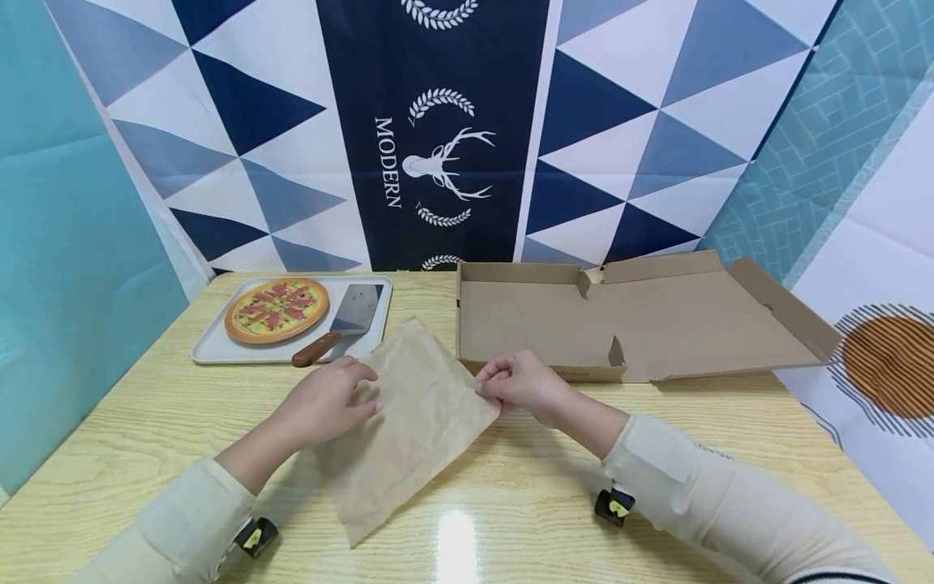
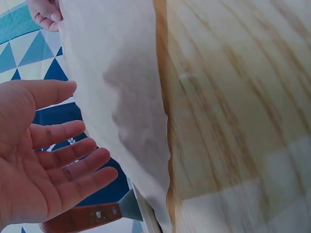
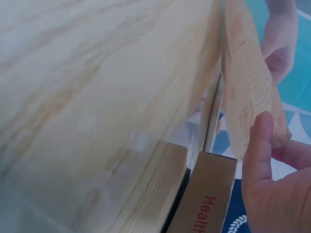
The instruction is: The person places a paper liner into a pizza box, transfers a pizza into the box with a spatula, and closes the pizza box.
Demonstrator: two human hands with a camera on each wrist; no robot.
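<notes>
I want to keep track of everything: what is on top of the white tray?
The tray holds a pizza and a spatula. In the head view, the paper hides the tray's near right corner; whatever may lie there, or under the pizza, cannot be seen.

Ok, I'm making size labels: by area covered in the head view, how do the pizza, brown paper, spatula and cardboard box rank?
Largest to smallest:
cardboard box
brown paper
pizza
spatula
This is apparent size only; the brown paper lies nearer the camera, which enlarges it somewhat.
</notes>
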